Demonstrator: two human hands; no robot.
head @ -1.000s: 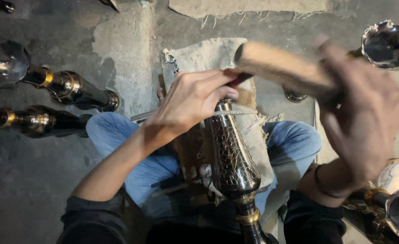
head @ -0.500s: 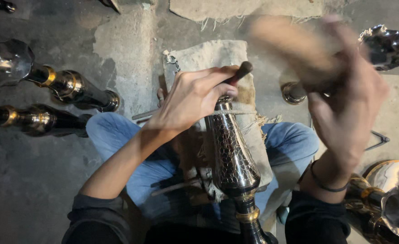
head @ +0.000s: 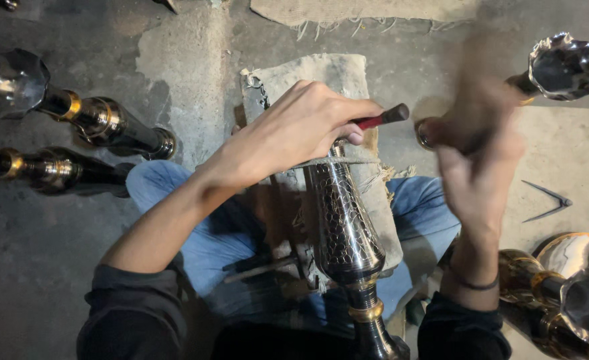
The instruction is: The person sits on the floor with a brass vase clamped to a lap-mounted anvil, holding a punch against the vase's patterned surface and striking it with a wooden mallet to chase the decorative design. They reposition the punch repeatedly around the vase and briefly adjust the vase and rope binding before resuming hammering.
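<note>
My left hand (head: pixel 301 130) grips a thin chisel with a red and dark handle (head: pixel 381 117). Its tip is hidden under my fingers, at the neck of a dark engraved metal vase (head: pixel 346 227). The vase lies across my lap on a folded burlap pad (head: pixel 321 73). My right hand (head: pixel 481 167) is raised to the right of the chisel and blurred by motion. It is closed around a wooden mallet (head: pixel 471 87) that shows only as a brown smear above it.
Two dark vases with brass bands lie on the concrete floor at left (head: pixel 101 123) (head: pixel 48 170). A fluted vase (head: pixel 561 67) lies at the top right, with more vases (head: pixel 574 280) at the bottom right. A metal divider (head: pixel 544 200) lies at right. A burlap mat (head: pixel 361 10) lies at the top.
The mallet lay on the chisel's end a second ago. My right hand has since swung it up and away to the right. My left hand, the chisel and the vase have stayed put.
</note>
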